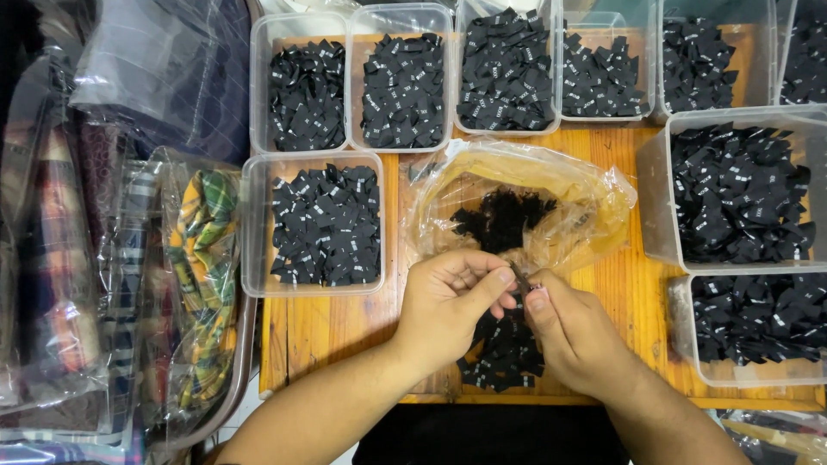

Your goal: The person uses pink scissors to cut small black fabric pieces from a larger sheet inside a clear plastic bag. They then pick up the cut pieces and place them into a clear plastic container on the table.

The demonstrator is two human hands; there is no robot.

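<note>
Both bare forearms are reaching in from the lower edge and angling toward each other. The left hand [448,297] is lying palm-up with its fingers curling inward and its thumb stretching right. The right hand [573,331] is facing it, knuckles up, thumb and forefinger pinching together where the two hands are meeting.

On the table [345,327], a plastic bag [525,202] lies in the middle with a heap of labels [502,217] in it. Left of the bag sits a tub [312,226]; behind it runs a row of tubs [504,69]. Two tubs [741,258] stand to the right. A loose pile [504,353] lies before the bag, under both hands. Bagged cloth [198,258] lies left of the table.
</note>
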